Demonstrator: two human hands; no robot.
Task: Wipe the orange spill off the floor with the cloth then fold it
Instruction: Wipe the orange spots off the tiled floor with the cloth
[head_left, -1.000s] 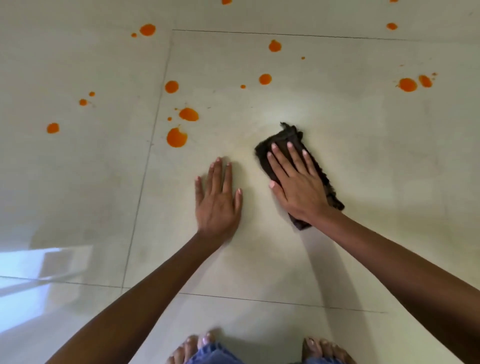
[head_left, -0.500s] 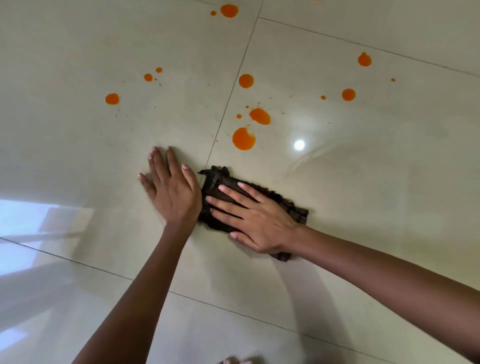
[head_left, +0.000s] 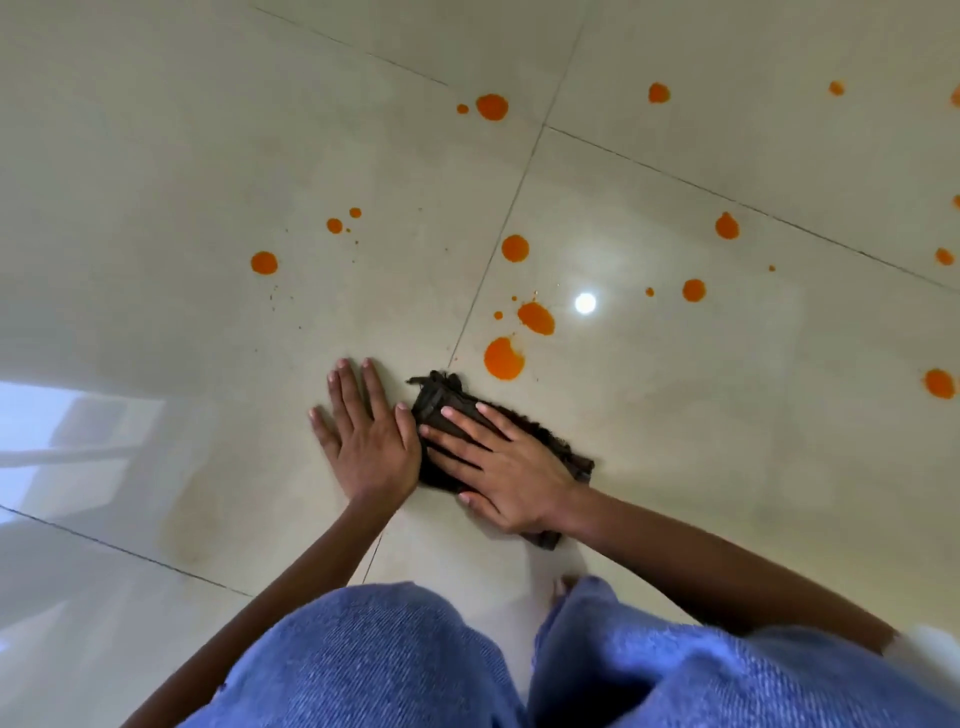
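A dark brown cloth (head_left: 441, 397) lies bunched on the pale tiled floor (head_left: 727, 415). My right hand (head_left: 501, 462) presses flat on top of it, fingers spread and pointing left. My left hand (head_left: 366, 439) rests flat on the floor just left of the cloth, its thumb side touching the cloth's edge. Several orange spill drops dot the floor beyond the cloth. The biggest drop (head_left: 503, 358) sits just past the cloth's far end, with another blot (head_left: 536, 317) behind it. Much of the cloth is hidden under my right hand.
More orange drops are scattered to the left (head_left: 264, 262), far middle (head_left: 491, 107) and right (head_left: 939, 383). My knees in blue jeans (head_left: 395, 660) fill the bottom of the view. A bright window reflection (head_left: 57, 431) lies on the floor at left.
My right hand has slid the cloth leftward until it meets my left hand, turning it from upright to lying across. The view has tilted down, and my jeans now show.
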